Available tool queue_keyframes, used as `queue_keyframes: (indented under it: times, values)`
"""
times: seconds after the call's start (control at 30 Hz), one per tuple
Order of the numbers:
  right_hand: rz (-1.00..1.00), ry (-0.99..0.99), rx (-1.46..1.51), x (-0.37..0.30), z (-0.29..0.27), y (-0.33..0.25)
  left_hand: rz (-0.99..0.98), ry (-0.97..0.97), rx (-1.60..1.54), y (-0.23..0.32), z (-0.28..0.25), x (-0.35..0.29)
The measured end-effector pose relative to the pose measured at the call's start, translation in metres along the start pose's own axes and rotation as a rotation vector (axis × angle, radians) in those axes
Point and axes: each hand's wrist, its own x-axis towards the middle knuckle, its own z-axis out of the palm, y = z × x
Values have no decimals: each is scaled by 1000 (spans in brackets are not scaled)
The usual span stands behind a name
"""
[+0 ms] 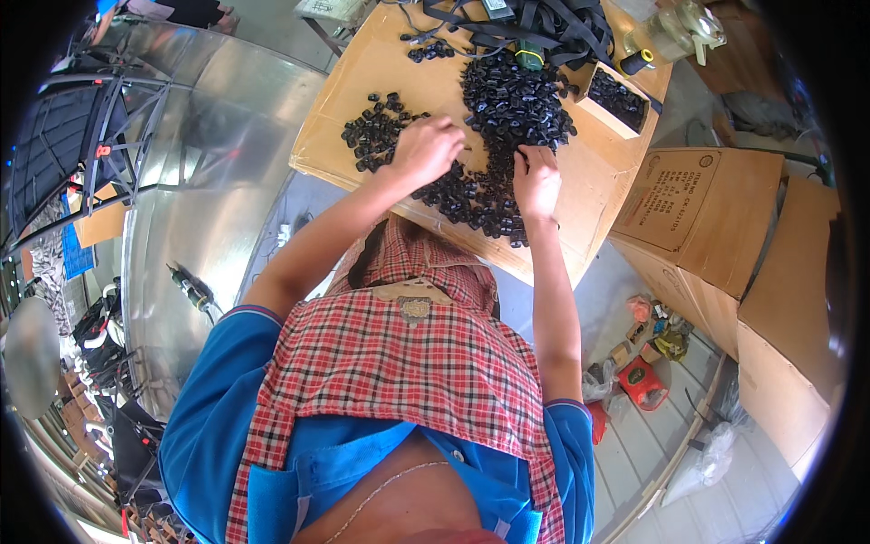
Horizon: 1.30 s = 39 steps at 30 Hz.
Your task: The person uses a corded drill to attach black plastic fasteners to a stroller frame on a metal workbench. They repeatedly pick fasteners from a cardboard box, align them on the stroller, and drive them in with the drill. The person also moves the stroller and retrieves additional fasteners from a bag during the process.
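Observation:
Small black plastic pieces lie in piles on a cardboard-covered work surface (328,136). My left hand (430,150) hovers between the left pile (370,136) and the big heap (509,95), its fingers bent together. Whatever may be between those fingertips is too small to make out. At the near side of the heap, my right hand (538,181) has its fingers curled inward and touches the black pieces. Its fingertips are partly hidden, so I cannot see what they grip. More pieces (471,201) spread along the near edge, between my wrists.
Beyond the heap are black straps (566,32) and a green object with a yellow band (528,54). An open box of black pieces (618,98), a thread spool (637,62) and a clear bottle (681,34) stand at the right. Large cartons (698,204) flank the right side; a metal table (213,100), the left.

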Motion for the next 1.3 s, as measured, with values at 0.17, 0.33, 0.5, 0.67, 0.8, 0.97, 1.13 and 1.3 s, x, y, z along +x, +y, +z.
queue_keyframes:
  times: [0.17, 0.33, 0.5, 0.67, 0.8, 0.97, 1.13, 1.3]
  values:
    - [115, -18, 68, 0, -5, 0, 10, -36, 108, 27, 6, 14]
    - [303, -15, 365, -15, -11, -9, -19, 41, -48, 32, 5, 13]
    - [528, -104, 655, -30, -12, -17, -11, 82, -47, 30, 5, 10]
    - [612, -116, 698, -36, -16, -18, -20, -17, -39, 25, -7, 12]
    - [625, -133, 713, -36, -19, -21, -9, -60, -16, 25, -6, 8]
    - [616, -160, 738, -38, -16, -21, 37, -59, 99, 27, 9, 19]
    - [653, -197, 735, -41, -20, -25, -3, -9, 51, 24, 16, 21]
    - [670, -202, 785, -45, -19, -27, -45, -45, 28, 21, 20, 24]
